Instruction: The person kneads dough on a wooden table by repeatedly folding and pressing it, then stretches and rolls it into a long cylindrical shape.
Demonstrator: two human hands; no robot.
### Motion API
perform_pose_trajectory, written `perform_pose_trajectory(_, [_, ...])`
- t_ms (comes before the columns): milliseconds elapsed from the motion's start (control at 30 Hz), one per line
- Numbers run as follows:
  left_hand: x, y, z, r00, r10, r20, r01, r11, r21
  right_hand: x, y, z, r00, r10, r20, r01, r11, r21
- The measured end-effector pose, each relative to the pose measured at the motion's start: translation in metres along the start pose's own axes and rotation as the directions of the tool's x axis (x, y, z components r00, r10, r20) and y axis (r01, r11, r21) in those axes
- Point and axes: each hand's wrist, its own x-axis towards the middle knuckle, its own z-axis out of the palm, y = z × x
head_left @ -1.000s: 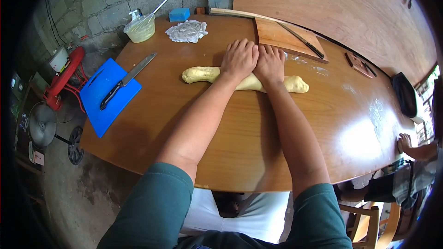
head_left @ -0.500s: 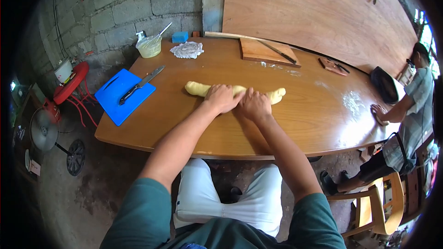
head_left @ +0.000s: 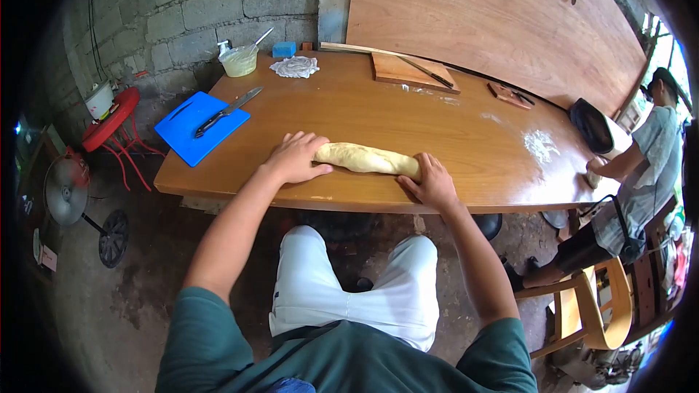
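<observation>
A pale yellow roll of dough [head_left: 369, 159] lies on the near part of the wooden table, thick in the middle and slanting slightly down to the right. My left hand [head_left: 297, 159] cups its left end, fingers on the far side and thumb on the near side. Around the right end curls my right hand [head_left: 435, 182], which hides that tip. Between the two hands the dough's creased upper surface shows.
Left on the table [head_left: 349, 113], a knife [head_left: 227, 113] lies on a blue cutting board [head_left: 193, 135]. Behind are a bowl with a whisk [head_left: 240, 62], a crumpled white cloth [head_left: 295, 67], a blue sponge [head_left: 284, 49] and a wooden board [head_left: 408, 73]. A co-worker [head_left: 648, 167] stands at right.
My hands have moved apart, from the middle of the dough out to its two ends. The dough now looks shorter and thicker, and sits nearer the table's front edge. The view has shifted slightly.
</observation>
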Motion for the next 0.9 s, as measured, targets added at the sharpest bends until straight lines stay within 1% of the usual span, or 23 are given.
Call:
perform_pose_trajectory(33, [-0.008,-0.007,-0.006,1.0,0.0,-0.004,0.0,1.0,-0.004,-0.006,-0.007,-0.013,1.0,-0.002,0.001,0.002,1.0,-0.005])
perform_pose_trajectory(67, [-0.015,-0.015,-0.014,1.0,0.016,0.024,-0.015,0.998,-0.056,-0.014,-0.013,-0.028,0.988,0.093,0.122,-0.085,0.994,-0.064])
perform_pose_trajectory(100, [-0.023,-0.023,-0.021,0.998,0.033,0.052,-0.028,0.994,-0.105,-0.019,-0.023,-0.044,0.953,0.191,0.234,-0.164,0.978,-0.129])
perform_pose_trajectory(133, [-0.032,-0.028,-0.023,0.999,0.026,0.025,-0.025,0.999,-0.034,-0.024,-0.026,-0.057,0.935,0.23,0.27,-0.197,0.97,-0.144])
perform_pose_trajectory(167, [-0.04,-0.032,-0.023,0.999,0.026,0.032,-0.025,0.999,-0.033,-0.026,-0.022,-0.067,0.933,0.233,0.273,-0.201,0.97,-0.139])
perform_pose_trajectory(233, [-0.052,-0.032,-0.024,0.995,0.029,-0.091,-0.042,0.987,-0.156,-0.023,-0.007,-0.089,0.915,0.19,0.355,-0.238,0.966,0.097])
perform_pose_trajectory(267, [-0.053,-0.03,-0.029,0.998,-0.051,0.025,0.056,0.951,-0.304,-0.019,-0.005,-0.098,0.913,0.192,0.36,-0.242,0.965,0.099])
perform_pose_trajectory(333, [-0.047,-0.026,-0.046,0.998,-0.057,0.012,0.058,0.951,-0.304,-0.006,-0.003,-0.118,0.952,0.17,0.254,-0.203,0.973,0.113])
perform_pose_trajectory(367, [-0.043,-0.024,-0.055,0.998,-0.063,-0.003,0.059,0.952,-0.301,-0.001,-0.003,-0.126,0.952,0.177,0.25,-0.211,0.971,0.115])
perform_pose_trajectory(433, [-0.035,-0.017,-0.076,0.993,-0.034,-0.117,-0.001,0.958,-0.286,0.011,0.002,-0.139,0.97,0.208,0.122,-0.229,0.953,0.196])
perform_pose_trajectory(467, [-0.03,-0.019,-0.081,0.982,-0.023,-0.188,-0.029,0.963,-0.269,0.014,0.011,-0.141,0.975,0.204,0.09,-0.221,0.935,0.276])
perform_pose_trajectory(500, [-0.028,-0.024,-0.083,0.967,-0.016,-0.255,-0.051,0.966,-0.253,0.016,0.02,-0.135,0.973,0.213,0.092,-0.23,0.933,0.276])
perform_pose_trajectory(533, [-0.025,-0.03,-0.079,0.968,-0.049,-0.248,-0.008,0.975,-0.223,0.017,0.031,-0.123,0.957,0.26,0.127,-0.289,0.846,0.447])
perform_pose_trajectory(567, [-0.026,-0.03,-0.068,0.969,-0.054,-0.241,-0.003,0.974,-0.228,0.018,0.044,-0.108,0.94,0.296,0.171,-0.338,0.726,0.599])
perform_pose_trajectory(600, [-0.026,-0.031,-0.056,0.985,-0.061,-0.164,0.042,0.992,-0.117,0.021,0.064,-0.088,0.892,0.347,0.291,-0.446,0.778,0.441])
perform_pose_trajectory(633, [-0.025,-0.032,-0.042,0.993,-0.075,-0.09,0.075,0.997,0.001,0.017,0.09,-0.052,0.939,0.26,0.223,-0.331,0.86,0.388])
perform_pose_trajectory(667, [-0.026,-0.037,-0.027,0.99,-0.112,0.086,0.103,0.99,0.099,0.013,0.079,-0.044,0.921,0.332,0.202,-0.37,0.908,0.197])
perform_pose_trajectory(700, [-0.022,-0.04,-0.01,0.974,-0.187,0.131,0.189,0.982,-0.002,0.007,0.06,-0.035,0.903,0.398,0.164,-0.403,0.915,-0.001])
perform_pose_trajectory(733, [-0.023,-0.036,-0.004,0.993,-0.116,-0.02,0.118,0.977,0.18,-0.001,0.04,-0.037,0.955,0.297,-0.02,-0.295,0.935,-0.198])
perform_pose_trajectory(767, [-0.021,-0.027,0.003,0.988,-0.015,-0.153,0.07,0.929,0.362,-0.003,0.02,-0.043,0.954,0.298,-0.022,-0.297,0.934,-0.199])
perform_pose_trajectory(833, [-0.008,0.038,-0.024,0.973,0.037,-0.226,0.018,0.971,0.238,-0.008,-0.018,-0.047,0.96,0.115,-0.255,-0.181,0.95,-0.254])
perform_pose_trajectory(867, [-0.002,0.067,-0.027,0.976,0.092,-0.196,-0.084,0.995,0.048,-0.014,-0.033,-0.042,0.985,0.125,-0.119,-0.141,0.981,-0.134])
perform_pose_trajectory(900, [0.003,0.076,0.001,0.976,0.203,-0.078,-0.21,0.973,-0.092,-0.017,-0.045,-0.033,0.993,0.118,0.016,-0.118,0.993,-0.004])
